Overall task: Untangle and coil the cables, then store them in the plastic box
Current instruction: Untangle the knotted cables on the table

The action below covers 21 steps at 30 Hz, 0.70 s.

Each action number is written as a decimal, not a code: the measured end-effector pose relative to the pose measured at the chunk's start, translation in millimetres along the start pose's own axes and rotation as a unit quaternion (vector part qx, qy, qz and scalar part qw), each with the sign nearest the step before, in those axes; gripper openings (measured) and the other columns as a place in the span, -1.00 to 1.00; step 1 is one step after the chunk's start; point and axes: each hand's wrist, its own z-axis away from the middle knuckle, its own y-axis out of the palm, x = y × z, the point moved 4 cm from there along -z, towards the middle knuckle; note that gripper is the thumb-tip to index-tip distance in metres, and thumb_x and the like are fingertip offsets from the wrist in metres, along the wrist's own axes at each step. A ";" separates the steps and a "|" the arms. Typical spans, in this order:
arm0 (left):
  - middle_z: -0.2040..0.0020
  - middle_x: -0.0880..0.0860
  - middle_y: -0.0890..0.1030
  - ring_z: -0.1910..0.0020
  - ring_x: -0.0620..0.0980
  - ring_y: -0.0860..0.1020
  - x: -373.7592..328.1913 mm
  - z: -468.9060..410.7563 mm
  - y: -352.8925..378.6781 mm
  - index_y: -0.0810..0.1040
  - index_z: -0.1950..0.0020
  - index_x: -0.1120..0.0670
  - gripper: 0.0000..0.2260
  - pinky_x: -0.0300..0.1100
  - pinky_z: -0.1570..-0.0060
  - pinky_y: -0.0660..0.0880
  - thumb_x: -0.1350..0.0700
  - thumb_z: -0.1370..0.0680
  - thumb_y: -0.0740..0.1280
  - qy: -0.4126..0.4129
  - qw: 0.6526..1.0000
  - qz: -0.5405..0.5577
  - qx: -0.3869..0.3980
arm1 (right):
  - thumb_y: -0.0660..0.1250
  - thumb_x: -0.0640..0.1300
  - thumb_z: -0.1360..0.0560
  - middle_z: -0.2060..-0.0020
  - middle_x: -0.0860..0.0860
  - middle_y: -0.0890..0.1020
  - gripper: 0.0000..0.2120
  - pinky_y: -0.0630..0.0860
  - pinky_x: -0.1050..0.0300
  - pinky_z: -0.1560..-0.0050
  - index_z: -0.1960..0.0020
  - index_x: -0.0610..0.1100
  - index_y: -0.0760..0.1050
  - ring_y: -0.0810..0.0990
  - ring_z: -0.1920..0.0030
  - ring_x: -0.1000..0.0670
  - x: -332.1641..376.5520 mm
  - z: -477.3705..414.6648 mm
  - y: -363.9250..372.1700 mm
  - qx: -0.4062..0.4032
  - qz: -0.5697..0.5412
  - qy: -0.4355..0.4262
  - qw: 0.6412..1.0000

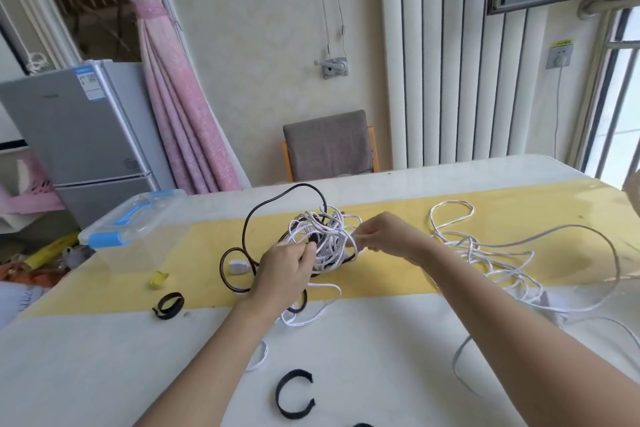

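My left grip curls into the tangled cables mid-worktop, its fingertips hidden among the strands. My right grip pinches one white strand. The lidded plastic box stands at the left edge. A loose white cable runs out of view on the right.

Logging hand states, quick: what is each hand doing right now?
Left hand: gripping the cable tangle.
Right hand: pinching a white cable of that tangle.

Left hand and right hand, each with a grip on the cable tangle, plastic box to its left
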 end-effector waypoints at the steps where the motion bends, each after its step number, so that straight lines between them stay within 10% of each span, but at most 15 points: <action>1: 0.44 0.12 0.51 0.28 0.10 0.45 -2.6 0.0 2.1 0.42 0.42 0.24 -0.44 -0.08 0.15 0.37 -0.16 -0.52 -0.05 -0.001 1.000 -0.010 0.006 | 0.43 -0.11 -0.46 0.47 0.07 0.53 -0.81 0.33 0.34 0.40 0.16 -0.25 0.66 0.38 0.44 0.13 5.2 1.7 -0.1 -0.008 -0.007 -0.016 1.000; 6: 0.21 0.09 0.63 0.02 0.09 0.50 -1.1 5.1 16.5 0.66 0.32 0.20 -0.30 -0.10 -0.17 0.33 -0.21 -0.51 -0.11 0.018 0.994 -0.110 0.008 | 0.35 -0.22 -0.50 0.53 0.13 0.43 -0.87 0.22 0.40 0.51 0.17 -0.20 0.65 0.31 0.52 0.18 27.8 18.3 -2.3 -0.027 0.008 -0.044 0.999; 14: -0.16 0.31 0.54 -0.24 0.25 0.43 43.9 -15.1 -13.0 0.58 -0.10 0.29 -0.46 0.08 -0.24 0.31 -0.13 -0.64 0.03 -0.202 0.963 -0.173 -0.046 | 0.24 -0.23 -0.57 0.49 0.09 0.27 -0.81 0.05 0.33 0.50 0.16 -0.21 0.58 0.12 0.51 0.15 17.1 69.5 -127.3 -0.180 -0.248 -0.085 0.948; 21: -0.15 0.21 0.60 -0.17 0.19 0.51 52.1 -27.3 -16.0 0.60 -0.09 0.20 -0.59 -0.06 -0.13 0.37 0.01 -0.65 0.01 -0.227 0.956 -0.171 0.070 | 0.32 -0.27 -0.49 0.52 -0.03 0.43 -0.81 0.25 0.18 0.43 0.29 -0.22 0.60 0.31 0.49 -0.03 -43.0 70.9 -145.8 -0.258 0.016 0.114 0.959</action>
